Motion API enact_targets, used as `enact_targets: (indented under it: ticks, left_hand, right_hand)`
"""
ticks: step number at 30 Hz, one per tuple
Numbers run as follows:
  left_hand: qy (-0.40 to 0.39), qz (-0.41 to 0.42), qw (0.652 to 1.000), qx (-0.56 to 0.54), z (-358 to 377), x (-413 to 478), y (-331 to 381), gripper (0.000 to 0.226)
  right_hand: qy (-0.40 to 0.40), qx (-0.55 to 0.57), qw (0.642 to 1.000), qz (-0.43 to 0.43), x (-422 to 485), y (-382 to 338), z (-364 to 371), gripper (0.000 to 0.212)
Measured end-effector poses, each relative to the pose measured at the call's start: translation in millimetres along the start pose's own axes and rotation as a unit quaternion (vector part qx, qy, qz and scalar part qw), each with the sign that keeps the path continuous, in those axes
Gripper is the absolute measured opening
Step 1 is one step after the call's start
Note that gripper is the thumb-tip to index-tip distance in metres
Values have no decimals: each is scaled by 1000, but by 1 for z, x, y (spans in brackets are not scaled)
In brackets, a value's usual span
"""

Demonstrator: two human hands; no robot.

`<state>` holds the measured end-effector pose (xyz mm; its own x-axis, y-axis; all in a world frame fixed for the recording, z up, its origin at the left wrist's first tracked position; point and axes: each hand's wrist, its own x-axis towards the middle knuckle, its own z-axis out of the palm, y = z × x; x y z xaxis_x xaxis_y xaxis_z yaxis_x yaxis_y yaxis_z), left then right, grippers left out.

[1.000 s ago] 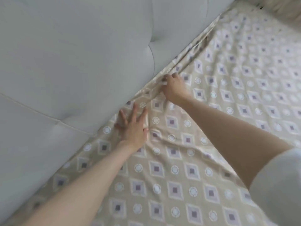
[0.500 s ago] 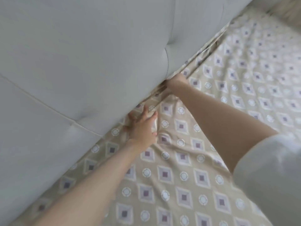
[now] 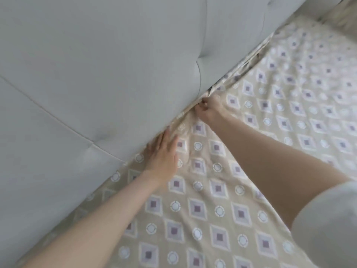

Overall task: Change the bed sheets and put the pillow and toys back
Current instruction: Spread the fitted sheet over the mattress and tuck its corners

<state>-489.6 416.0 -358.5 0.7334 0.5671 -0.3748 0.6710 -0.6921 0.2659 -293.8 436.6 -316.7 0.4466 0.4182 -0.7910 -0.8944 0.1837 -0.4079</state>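
Sheet edge: the sheet [image 3: 218, 190] goes down behind the headboard [image 3: 116, 64], so its edge is hidden there.
Right hand: the right hand [image 3: 209, 111] curls on the bunched cloth, and its fingertips are hidden.
Left hand: some fingertips of the flat left hand [image 3: 164, 157] are lost where headboard meets sheet.
Arms: the left arm is cut off at the bottom, and the sleeve [image 3: 328, 225] at the right side.
Headboard: cut off at the top and left.
Far corner: the top right is too blurry to tell.

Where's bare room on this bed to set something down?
Open sheet right of the right arm, and between both forearms. Crowded along the headboard, where the left hand presses and the right hand grips bunched sheet.
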Motion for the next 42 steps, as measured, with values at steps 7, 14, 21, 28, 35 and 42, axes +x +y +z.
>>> enact_targets:
  ticks: [7,14,21,28,35,42]
  left_hand:
    - [81,-46,993,-69,2,32,0,72]
    - [78,-69,994,-33,1,43,10,80]
    - [20,-70,997,11,-12,41,5,84]
    - [53,-59,996,41,-6,42,7,88]
    - [100,-74,992,-30,1,40,13,81]
    - [-12,-113,990,89,-12,41,33,80]
  right_hand:
    - [-78,-219,971,-59,34,-1,-20,36]
    - [-24,-764,586,-270,39,-2,-23,46]
    - [-34,-907,294,-300,29,4,-52,69]
    - [-55,-949,185,-250,38,-11,-26,79]
    - [-24,-975,98,-198,49,-9,-6,66]
    - [-73,-894,272,-348,40,-21,-56,63]
